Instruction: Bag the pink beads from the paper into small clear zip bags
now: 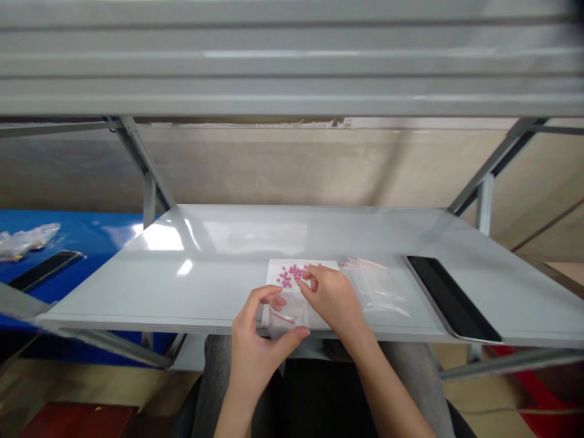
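My left hand (pixel 258 347) pinches the lower edge of a small transparent zip bag with a red stripe (pixel 286 313), holding it up at the front of a white paper sheet (pixel 274 272). Several small pink round tablets (pixel 289 275) lie in a loose cluster on the paper. My right hand (pixel 331 298) is just to the right, its fingertips at the edge of the cluster. Whether those fingers hold a tablet is hidden. A loose pile of transparent bags with red stripes (pixel 374 285) lies beside my right hand.
The paper lies on a glossy pale grey shelf board (pixel 219 286) inside a grey metal rack, with a low shelf (pixel 292 61) overhead. A black tray (pixel 451 298) sits at the right. On a blue surface (pixel 91 243) at the left lie a black slab (pixel 45 270) and a plastic bag (pixel 27 241).
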The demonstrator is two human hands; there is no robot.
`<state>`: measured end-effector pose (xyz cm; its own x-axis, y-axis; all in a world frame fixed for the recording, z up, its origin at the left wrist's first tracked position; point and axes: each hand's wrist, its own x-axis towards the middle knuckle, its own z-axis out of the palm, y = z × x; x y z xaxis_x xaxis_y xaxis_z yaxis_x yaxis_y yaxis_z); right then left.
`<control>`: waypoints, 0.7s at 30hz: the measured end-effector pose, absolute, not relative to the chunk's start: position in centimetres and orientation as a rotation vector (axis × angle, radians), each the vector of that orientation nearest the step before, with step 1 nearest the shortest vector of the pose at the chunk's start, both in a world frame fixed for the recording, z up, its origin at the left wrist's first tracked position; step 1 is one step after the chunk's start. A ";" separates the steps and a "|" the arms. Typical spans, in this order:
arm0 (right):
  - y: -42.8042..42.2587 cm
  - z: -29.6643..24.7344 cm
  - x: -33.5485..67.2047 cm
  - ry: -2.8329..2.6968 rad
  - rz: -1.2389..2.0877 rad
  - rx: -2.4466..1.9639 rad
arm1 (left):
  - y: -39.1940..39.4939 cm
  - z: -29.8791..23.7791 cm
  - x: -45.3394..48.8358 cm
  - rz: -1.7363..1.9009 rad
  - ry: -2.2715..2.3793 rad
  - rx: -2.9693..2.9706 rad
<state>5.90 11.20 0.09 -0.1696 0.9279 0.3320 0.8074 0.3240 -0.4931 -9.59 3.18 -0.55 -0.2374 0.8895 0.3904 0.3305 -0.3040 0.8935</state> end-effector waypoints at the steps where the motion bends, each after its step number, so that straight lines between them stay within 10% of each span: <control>1: 11.2 -0.1 5.7 -2.022 0.255 -1.529 | 3.2 -0.6 -9.7 1.586 1.465 1.544; 21: 9.5 4.8 6.5 -1.908 0.958 -0.915 | 3.1 -0.3 -9.6 1.591 1.446 1.527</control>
